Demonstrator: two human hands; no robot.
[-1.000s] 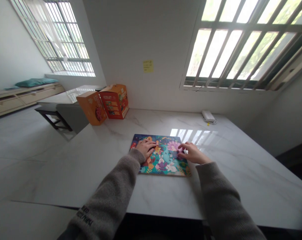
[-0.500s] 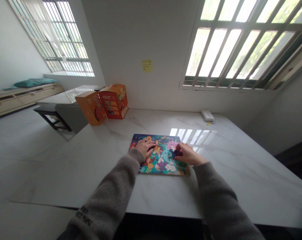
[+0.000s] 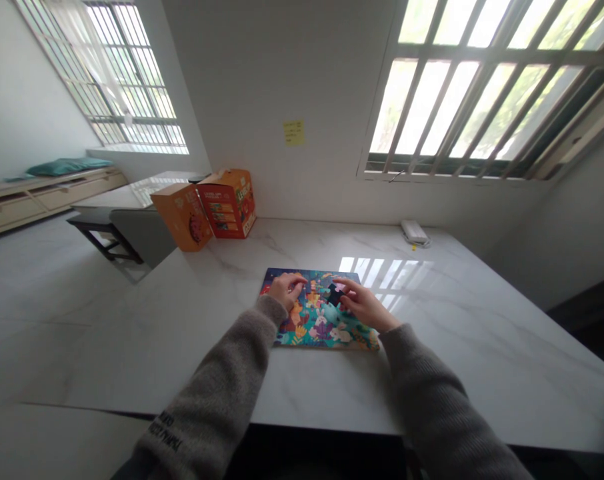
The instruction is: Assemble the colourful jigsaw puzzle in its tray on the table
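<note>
A colourful jigsaw puzzle (image 3: 322,327) with rabbits and other animals lies flat on the white marbled table (image 3: 182,347). Over its upper left part is my left hand (image 3: 285,290), fingers bent and drawn together; whether anything is between them is too small to tell. My right hand (image 3: 365,303) pinches a dark puzzle piece (image 3: 335,294) between thumb and fingers, above the puzzle's upper right part. The hand hides some of the picture beneath it.
Two orange boxes (image 3: 229,203) stand at the table's back left. A white device with a cable (image 3: 415,233) lies at the back right. On the wall hangs a yellow note (image 3: 294,133), and a barred window (image 3: 462,100) is at the right.
My right hand has moved slightly left and up with the dark piece. My left hand has drawn its fingers in and shifted a little left.
</note>
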